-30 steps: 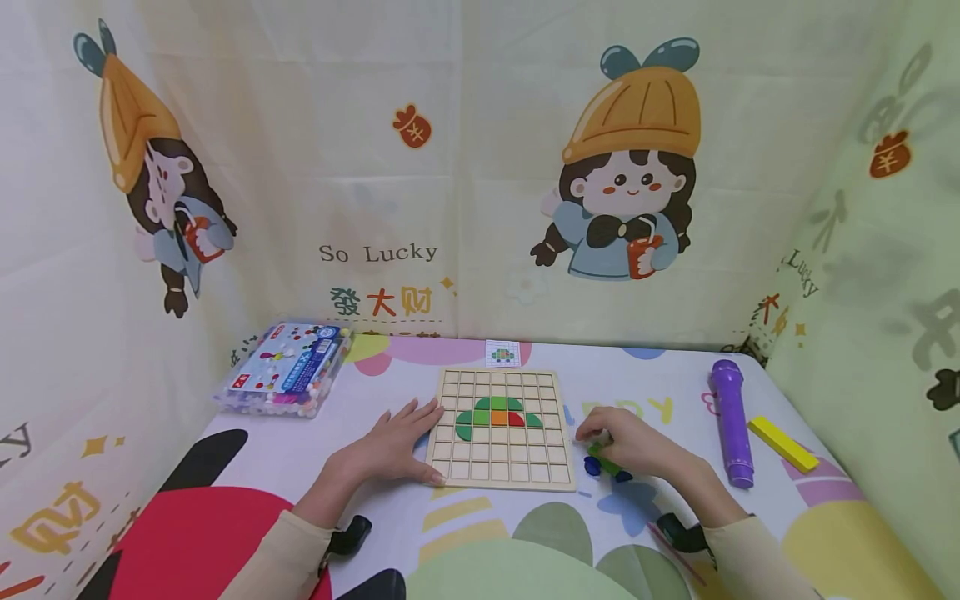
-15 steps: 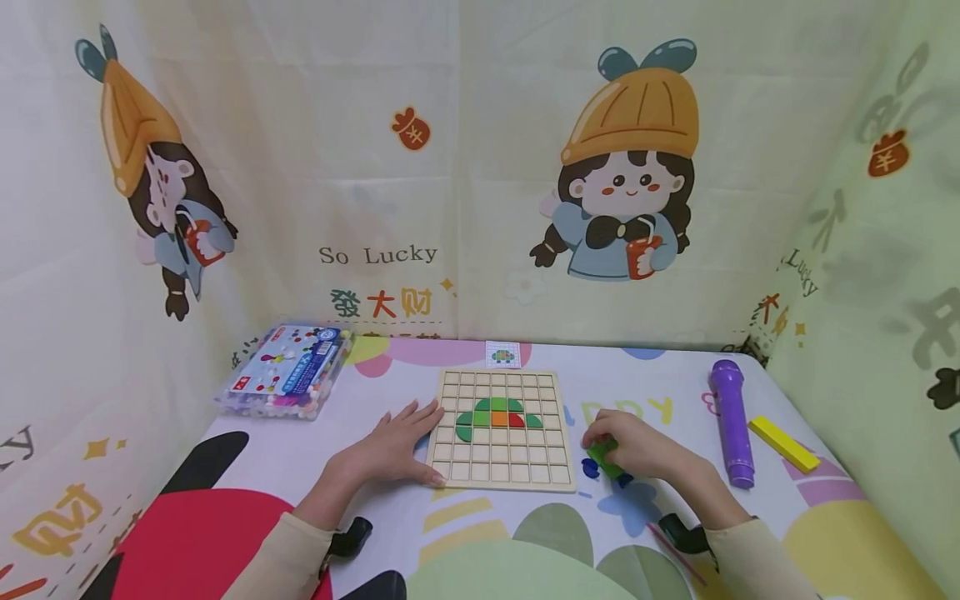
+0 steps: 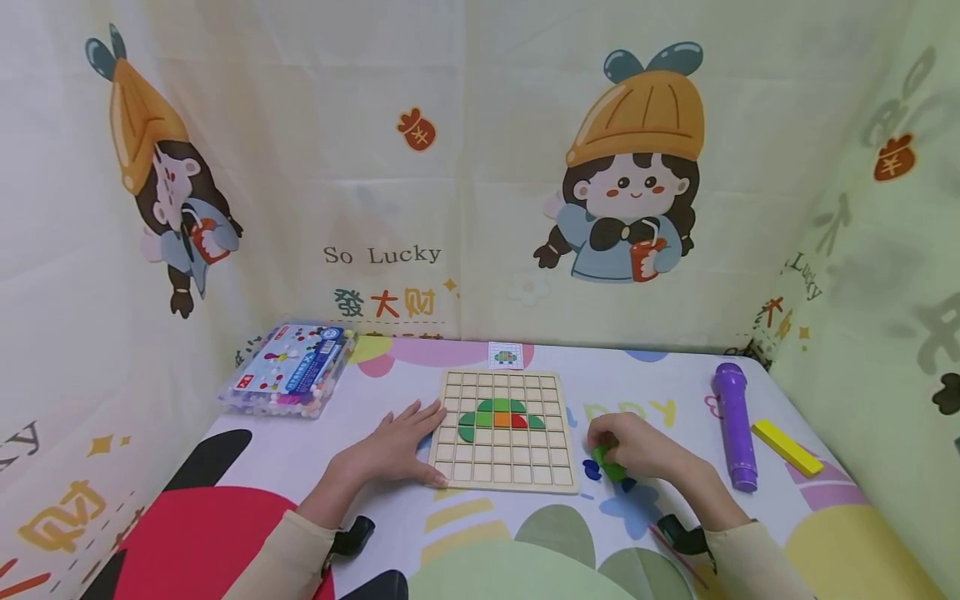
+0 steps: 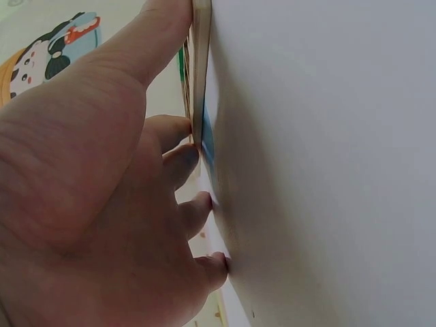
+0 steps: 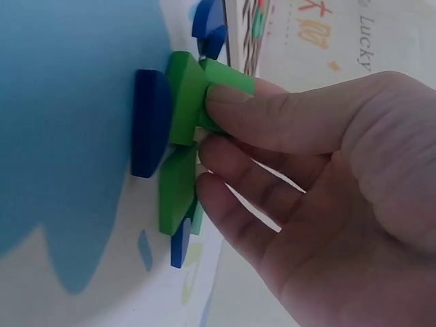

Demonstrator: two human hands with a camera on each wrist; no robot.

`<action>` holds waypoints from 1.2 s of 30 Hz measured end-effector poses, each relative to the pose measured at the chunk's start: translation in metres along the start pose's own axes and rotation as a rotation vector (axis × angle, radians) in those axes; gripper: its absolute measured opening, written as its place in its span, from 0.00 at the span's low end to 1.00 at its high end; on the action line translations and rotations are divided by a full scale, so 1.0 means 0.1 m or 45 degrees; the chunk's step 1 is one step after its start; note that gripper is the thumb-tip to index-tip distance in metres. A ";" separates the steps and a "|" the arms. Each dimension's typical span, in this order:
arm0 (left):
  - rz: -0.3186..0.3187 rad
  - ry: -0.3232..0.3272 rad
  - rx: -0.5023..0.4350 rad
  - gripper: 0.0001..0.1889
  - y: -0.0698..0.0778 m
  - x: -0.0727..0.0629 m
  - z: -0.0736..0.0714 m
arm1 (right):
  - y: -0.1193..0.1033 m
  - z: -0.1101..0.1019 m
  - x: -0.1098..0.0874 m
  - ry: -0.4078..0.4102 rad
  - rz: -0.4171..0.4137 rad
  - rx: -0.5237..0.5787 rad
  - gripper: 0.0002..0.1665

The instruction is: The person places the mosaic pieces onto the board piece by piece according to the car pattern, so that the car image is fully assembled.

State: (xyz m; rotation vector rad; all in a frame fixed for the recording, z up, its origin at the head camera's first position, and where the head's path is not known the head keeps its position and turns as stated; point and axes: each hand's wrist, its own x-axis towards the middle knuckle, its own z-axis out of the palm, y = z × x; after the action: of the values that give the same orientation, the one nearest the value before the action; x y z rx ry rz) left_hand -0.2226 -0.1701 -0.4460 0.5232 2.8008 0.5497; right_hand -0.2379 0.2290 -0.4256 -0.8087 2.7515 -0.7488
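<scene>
In the head view a square wooden grid board (image 3: 525, 475) lies flat, with green, orange and red tiles (image 3: 501, 419) set in its middle cells. My left hand (image 3: 393, 446) has its fingers spread at the board's left edge; the left wrist view shows the thumb (image 4: 160, 41) against the rim. Right of the board, my right hand (image 3: 637, 446) is over a small heap of tiles. The right wrist view shows thumb and finger pinching a green square tile (image 5: 230, 75). Around it are other green tiles (image 5: 178, 187) and dark blue round-edged tiles (image 5: 150, 122).
A small picture card (image 3: 506, 356) lies behind the board. To the back left is a clear plastic box (image 3: 288, 371) with a printed label. A purple microphone-shaped tube (image 3: 735, 425) and a yellow bar (image 3: 787, 447) lie at the right. Printed cloth walls stand around the table.
My right hand has moved slightly to the right and gathered its fingers over the green tiles, now pinching one. The left hand has stayed at the board's edge.
</scene>
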 end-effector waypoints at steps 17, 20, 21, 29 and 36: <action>-0.008 -0.003 -0.008 0.59 0.02 0.00 -0.01 | -0.18 0.11 0.31 0.100 0.026 0.132 0.12; -0.008 0.000 -0.003 0.59 0.01 0.01 0.00 | -0.26 0.16 0.39 0.102 0.017 0.163 0.12; -0.008 0.001 -0.001 0.59 0.01 0.01 0.00 | -0.29 0.18 0.42 0.101 0.014 0.178 0.12; -0.016 -0.006 0.004 0.60 0.02 0.01 -0.01 | -0.49 0.37 0.65 0.096 -0.064 0.286 0.09; -0.010 -0.007 -0.009 0.59 0.03 0.00 -0.02 | -0.73 0.50 0.80 0.099 -0.061 0.333 0.08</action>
State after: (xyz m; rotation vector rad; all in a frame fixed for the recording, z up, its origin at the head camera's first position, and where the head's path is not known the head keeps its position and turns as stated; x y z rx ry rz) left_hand -0.2221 -0.1686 -0.4433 0.5112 2.7937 0.5553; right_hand -0.2565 0.1110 -0.4335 -0.8070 2.6298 -1.1426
